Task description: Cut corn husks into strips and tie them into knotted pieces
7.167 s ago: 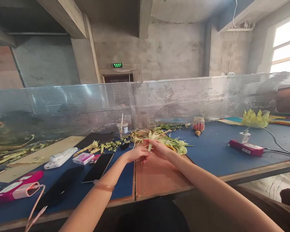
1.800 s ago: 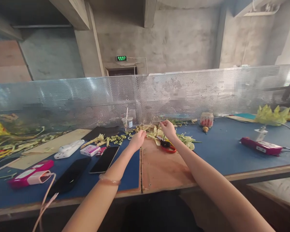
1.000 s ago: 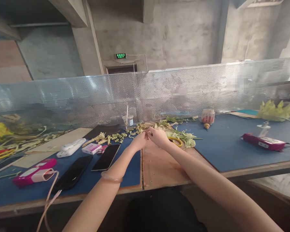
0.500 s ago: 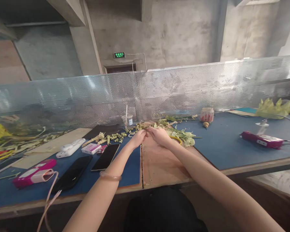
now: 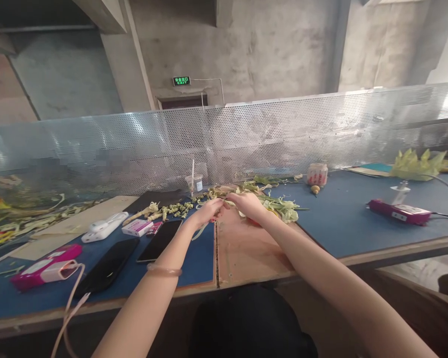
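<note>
My left hand [image 5: 208, 212] is closed above the front of the plant pile, its fingers bent inward. A pale, narrow plant strip [image 5: 199, 233] trails from under it toward the phone. Right beside it, my right hand [image 5: 247, 204] is closed too, thumb and fingertips pinched close to the left ones. What lies between the fingertips is too small to make out. Pale green husk-like leaves [image 5: 289, 211] and dried stalks are heaped behind and to the right of both hands. Small knotted green pieces [image 5: 175, 211] lie to the left. Below the hands is a bare wooden board [image 5: 246, 253].
Left on the blue table are a phone [image 5: 160, 240], a second black phone [image 5: 108, 266], a white power strip [image 5: 104, 227] and a magenta one [image 5: 47, 266] with a cable. A cup with a straw [image 5: 194, 185], a jar [image 5: 317, 175] and a perforated metal screen [image 5: 246, 139] stand behind.
The view has shifted slightly. My left hand has turned and moved a little left and down, and a pale strip now shows beneath it. My right hand stays close beside it.
</note>
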A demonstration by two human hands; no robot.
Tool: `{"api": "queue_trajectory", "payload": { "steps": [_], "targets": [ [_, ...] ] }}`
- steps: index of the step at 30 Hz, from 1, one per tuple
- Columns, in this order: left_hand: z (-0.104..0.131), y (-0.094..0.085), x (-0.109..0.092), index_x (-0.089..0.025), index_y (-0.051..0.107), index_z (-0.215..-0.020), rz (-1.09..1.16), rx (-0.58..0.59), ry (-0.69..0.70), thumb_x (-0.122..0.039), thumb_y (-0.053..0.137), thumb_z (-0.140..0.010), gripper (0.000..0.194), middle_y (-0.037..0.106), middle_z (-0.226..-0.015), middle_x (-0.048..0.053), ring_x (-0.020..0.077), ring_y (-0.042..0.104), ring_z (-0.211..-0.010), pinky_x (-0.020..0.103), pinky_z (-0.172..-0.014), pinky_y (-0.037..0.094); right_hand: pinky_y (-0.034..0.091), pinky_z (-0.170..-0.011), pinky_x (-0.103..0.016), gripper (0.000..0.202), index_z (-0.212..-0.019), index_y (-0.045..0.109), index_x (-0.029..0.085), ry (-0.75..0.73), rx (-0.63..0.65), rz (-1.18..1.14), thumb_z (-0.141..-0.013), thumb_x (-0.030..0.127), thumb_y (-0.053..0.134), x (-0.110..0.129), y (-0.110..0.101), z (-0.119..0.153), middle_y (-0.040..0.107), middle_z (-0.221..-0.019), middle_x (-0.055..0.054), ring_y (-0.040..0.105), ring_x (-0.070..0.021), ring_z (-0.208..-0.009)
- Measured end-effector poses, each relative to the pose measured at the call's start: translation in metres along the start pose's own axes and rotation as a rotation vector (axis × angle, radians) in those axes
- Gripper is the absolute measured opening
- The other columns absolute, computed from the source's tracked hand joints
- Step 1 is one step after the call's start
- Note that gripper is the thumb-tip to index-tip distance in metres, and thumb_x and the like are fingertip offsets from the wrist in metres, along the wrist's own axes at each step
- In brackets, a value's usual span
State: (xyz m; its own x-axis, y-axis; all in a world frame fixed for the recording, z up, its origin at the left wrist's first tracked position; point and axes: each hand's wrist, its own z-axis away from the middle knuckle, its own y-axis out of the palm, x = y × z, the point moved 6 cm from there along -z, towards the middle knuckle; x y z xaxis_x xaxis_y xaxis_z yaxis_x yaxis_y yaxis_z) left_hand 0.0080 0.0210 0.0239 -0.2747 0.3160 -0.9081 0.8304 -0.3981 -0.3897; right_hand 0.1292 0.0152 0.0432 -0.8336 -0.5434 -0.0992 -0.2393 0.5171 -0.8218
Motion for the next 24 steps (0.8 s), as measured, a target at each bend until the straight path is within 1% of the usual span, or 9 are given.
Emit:
{"api": "queue_trajectory", "payload": {
  "steps": [3,6,8,10,13,16,21,23,24],
  "targets": [
    [0.000,0.002,-0.002,-0.013,0.057,-0.093,0.038,0.036,0.044,-0.041,0.040,-0.083,0.034,0.055,-0.062,0.002,0.0116,0.050,-0.050,0.023,-0.047,0.036,0.035,-0.063,-0.023,0.027,-0.110,0.054,0.024,-0.031,-0.013,0.040,-0.087,0.019,0.042,0.003,-0.004,0.000,0.065,-0.092,-0.006,0.058,-0.0182,-0.082],
    [-0.002,0.005,-0.006,-0.011,0.057,-0.095,0.137,0.076,0.082,-0.042,0.043,-0.084,0.036,0.058,-0.068,0.005,0.0147,0.057,-0.062,0.028,-0.059,0.044,0.034,-0.062,-0.022,0.023,-0.106,0.056,0.022,-0.062,-0.031,0.069,-0.087,0.019,0.043,0.005,-0.008,0.000,0.065,-0.090,-0.006,0.057,-0.0169,-0.081],
    [-0.004,0.006,-0.007,-0.010,0.057,-0.094,0.182,0.123,0.080,-0.042,0.047,-0.082,0.035,0.057,-0.068,0.005,0.0147,0.057,-0.062,0.029,-0.061,0.045,0.033,-0.062,-0.022,0.022,-0.105,0.057,0.022,-0.086,-0.044,0.086,-0.088,0.019,0.043,0.007,-0.011,0.001,0.064,-0.090,-0.006,0.056,-0.0162,-0.081],
    [-0.006,0.005,-0.007,-0.010,0.058,-0.092,0.175,0.160,0.069,-0.041,0.052,-0.081,0.033,0.057,-0.068,0.004,0.0139,0.056,-0.060,0.029,-0.059,0.044,0.034,-0.063,-0.022,0.023,-0.105,0.056,0.022,-0.110,-0.050,0.108,-0.088,0.018,0.042,0.009,-0.013,0.002,0.064,-0.091,-0.006,0.056,-0.0163,-0.081],
    [-0.009,0.000,-0.006,-0.010,0.059,-0.085,0.130,0.185,0.073,-0.041,0.056,-0.078,0.031,0.057,-0.066,0.004,0.0140,0.056,-0.058,0.028,-0.057,0.042,0.034,-0.063,-0.022,0.026,-0.111,0.054,0.022,-0.128,-0.035,0.135,-0.088,0.017,0.042,0.010,-0.012,0.002,0.063,-0.093,-0.006,0.056,-0.0174,-0.084],
    [-0.011,-0.004,-0.005,-0.010,0.060,-0.078,0.123,0.196,0.077,-0.041,0.058,-0.077,0.031,0.058,-0.066,0.005,0.0147,0.056,-0.060,0.028,-0.059,0.042,0.035,-0.063,-0.023,0.029,-0.115,0.052,0.023,-0.106,-0.016,0.132,-0.088,0.019,0.041,0.011,-0.011,0.001,0.063,-0.096,-0.007,0.056,-0.0183,-0.086],
    [-0.011,-0.010,-0.003,-0.008,0.064,-0.077,0.205,0.145,0.029,-0.037,0.066,-0.070,0.029,0.061,-0.071,0.009,0.0151,0.056,-0.066,0.029,-0.064,0.042,0.037,-0.065,-0.024,0.028,-0.113,0.052,0.023,-0.033,0.016,0.107,-0.090,0.024,0.037,0.017,-0.014,0.000,0.064,-0.097,-0.008,0.057,-0.0189,-0.087],
    [-0.011,-0.012,-0.004,-0.008,0.064,-0.077,0.213,0.118,0.023,-0.036,0.067,-0.069,0.029,0.058,-0.067,0.007,0.0126,0.052,-0.061,0.026,-0.058,0.040,0.037,-0.065,-0.025,0.029,-0.115,0.051,0.024,-0.028,0.012,0.095,-0.090,0.024,0.036,0.021,-0.016,0.001,0.064,-0.098,-0.008,0.057,-0.0191,-0.087],
    [-0.011,-0.013,-0.004,-0.008,0.065,-0.076,0.209,0.106,0.022,-0.036,0.068,-0.068,0.029,0.055,-0.063,0.005,0.0103,0.048,-0.056,0.024,-0.053,0.037,0.037,-0.065,-0.025,0.029,-0.115,0.051,0.024,-0.028,0.002,0.088,-0.090,0.023,0.036,0.022,-0.017,0.001,0.064,-0.098,-0.008,0.057,-0.0192,-0.088]
  ]
}}
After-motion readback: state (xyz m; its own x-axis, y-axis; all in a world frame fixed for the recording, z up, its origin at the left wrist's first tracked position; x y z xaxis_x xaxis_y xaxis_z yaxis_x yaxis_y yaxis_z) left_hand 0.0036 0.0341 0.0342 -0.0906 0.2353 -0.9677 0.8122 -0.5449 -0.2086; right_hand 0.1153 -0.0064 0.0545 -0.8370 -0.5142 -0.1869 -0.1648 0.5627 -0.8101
